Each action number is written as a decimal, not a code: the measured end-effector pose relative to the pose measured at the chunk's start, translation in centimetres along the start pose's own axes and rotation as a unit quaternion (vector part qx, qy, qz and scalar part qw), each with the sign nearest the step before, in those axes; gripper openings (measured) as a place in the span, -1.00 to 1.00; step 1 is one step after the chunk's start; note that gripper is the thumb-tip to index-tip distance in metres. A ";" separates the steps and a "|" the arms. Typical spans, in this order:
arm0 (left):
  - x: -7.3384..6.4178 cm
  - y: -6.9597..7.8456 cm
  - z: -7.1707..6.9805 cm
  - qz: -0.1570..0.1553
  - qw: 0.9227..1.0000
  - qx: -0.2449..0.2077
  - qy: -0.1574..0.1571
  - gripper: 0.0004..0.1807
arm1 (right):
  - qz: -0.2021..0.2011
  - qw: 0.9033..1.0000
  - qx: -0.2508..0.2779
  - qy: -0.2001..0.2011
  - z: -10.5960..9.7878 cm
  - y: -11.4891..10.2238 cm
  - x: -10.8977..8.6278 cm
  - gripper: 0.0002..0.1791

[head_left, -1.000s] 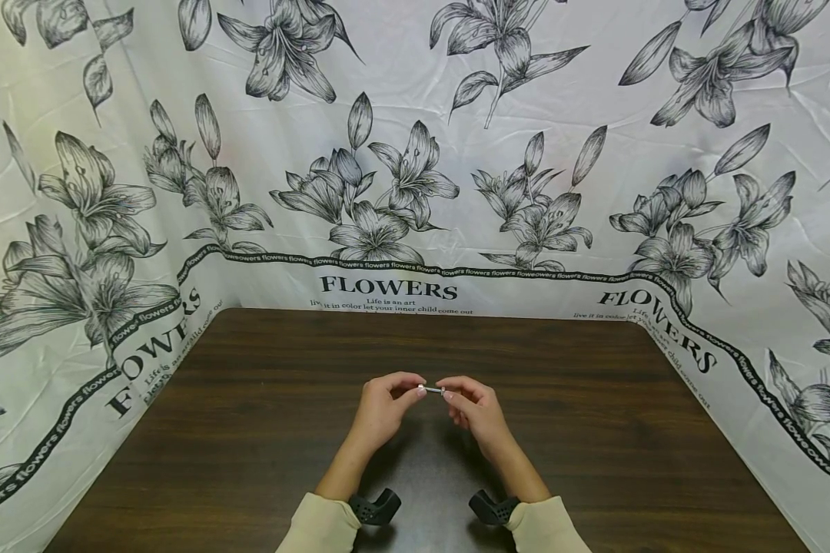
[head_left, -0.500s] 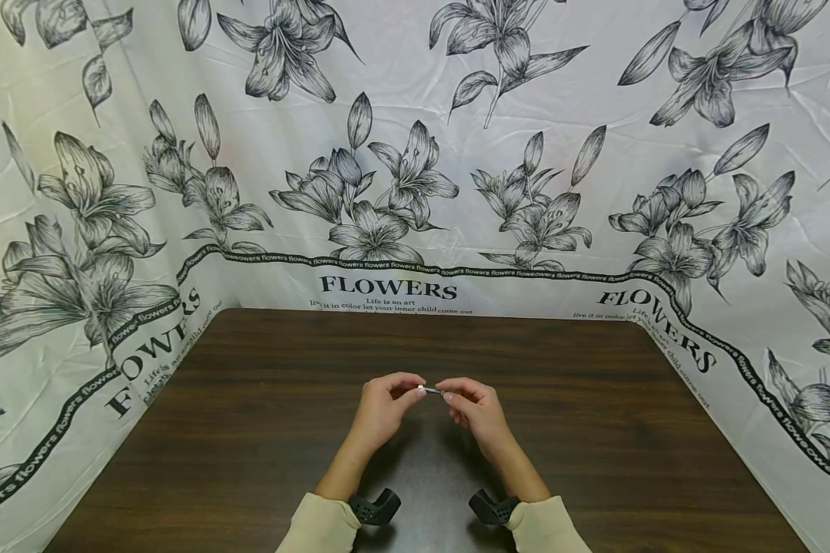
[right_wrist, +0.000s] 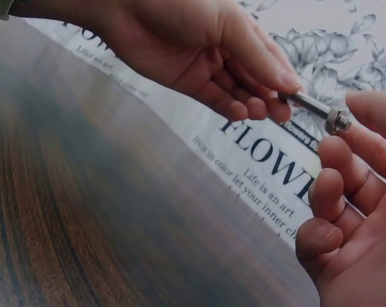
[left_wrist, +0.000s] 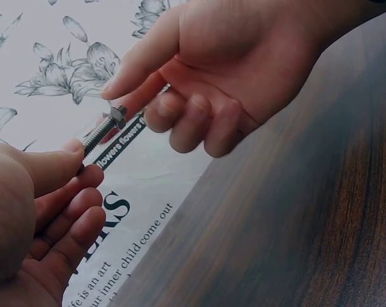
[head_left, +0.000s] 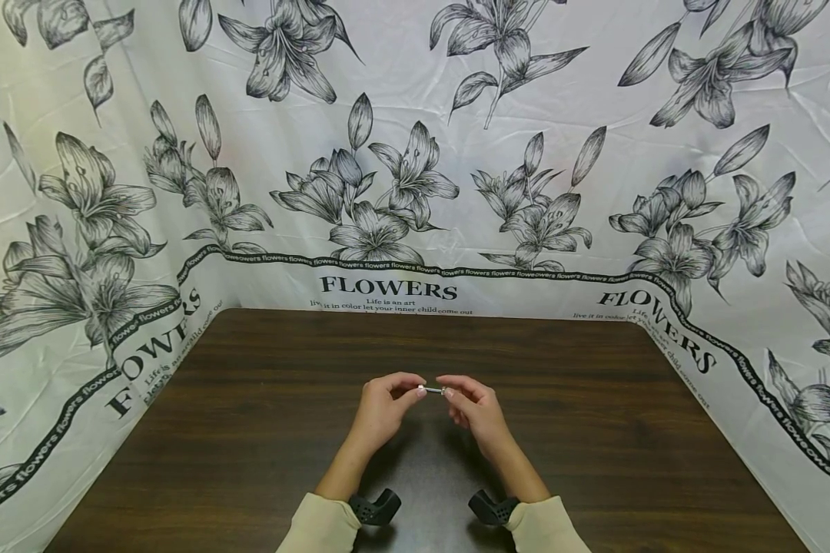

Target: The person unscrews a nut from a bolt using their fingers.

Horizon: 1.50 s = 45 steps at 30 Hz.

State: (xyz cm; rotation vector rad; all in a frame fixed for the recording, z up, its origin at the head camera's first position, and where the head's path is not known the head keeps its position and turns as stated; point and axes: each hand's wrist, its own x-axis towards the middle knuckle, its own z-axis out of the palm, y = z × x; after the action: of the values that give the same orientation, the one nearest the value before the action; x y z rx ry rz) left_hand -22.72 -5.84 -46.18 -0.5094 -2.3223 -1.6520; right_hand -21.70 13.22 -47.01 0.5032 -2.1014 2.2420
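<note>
Over the middle of the table, my left hand (head_left: pixel 379 411) pinches one end of a short metal threaded bolt (right_wrist: pixel 311 104) between thumb and fingers. A hex nut (left_wrist: pixel 118 116) sits near the bolt's other end, with a short stub of it showing beyond. My right hand (head_left: pixel 483 415) is at that nut. Its thumb and index finger stand parted on either side of it, the thumb tip a little off the nut in the left wrist view. The other right fingers curl loosely below. The bolt's gripped end is mostly hidden by the left fingertips.
Both hands are above a dark wooden table (head_left: pixel 263 445). A white cloth (head_left: pixel 387 192) printed with black flowers and lettering hangs behind and around its edges. A dark camera mount (head_left: pixel 376 507) is worn on the left wrist and another mount (head_left: pixel 493 508) on the right.
The right thumb and index finger have spread apart at the nut, leaving that end of the bolt more visible. My left hand has stayed in place with the bolt.
</note>
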 end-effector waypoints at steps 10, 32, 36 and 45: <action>0.0 0.0 0.0 0.000 1.000 -0.008 0.002 -0.92 | 0.079 0.997 -0.012 0.006 -0.2 0.9 0.2 -0.75; 0.0 0.0 0.0 -0.003 1.000 -0.001 0.001 -0.91 | 0.041 0.999 -0.008 -0.002 0.5 -2.0 -0.5 -0.80; 0.0 -0.1 0.0 -0.002 1.000 -0.001 0.002 -0.91 | 0.037 0.999 -0.006 -0.004 0.5 -2.0 -0.5 -0.78; 0.0 0.0 -0.1 0.007 1.000 0.005 0.001 -0.89 | 0.010 1.000 0.010 -0.013 -0.3 0.9 0.2 -0.77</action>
State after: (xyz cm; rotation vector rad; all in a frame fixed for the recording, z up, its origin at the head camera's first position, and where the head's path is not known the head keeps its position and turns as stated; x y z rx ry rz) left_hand -22.73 -5.92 -46.19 -0.5193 -2.3193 -1.6339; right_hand -22.13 13.42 -47.82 0.5163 -2.1086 2.2816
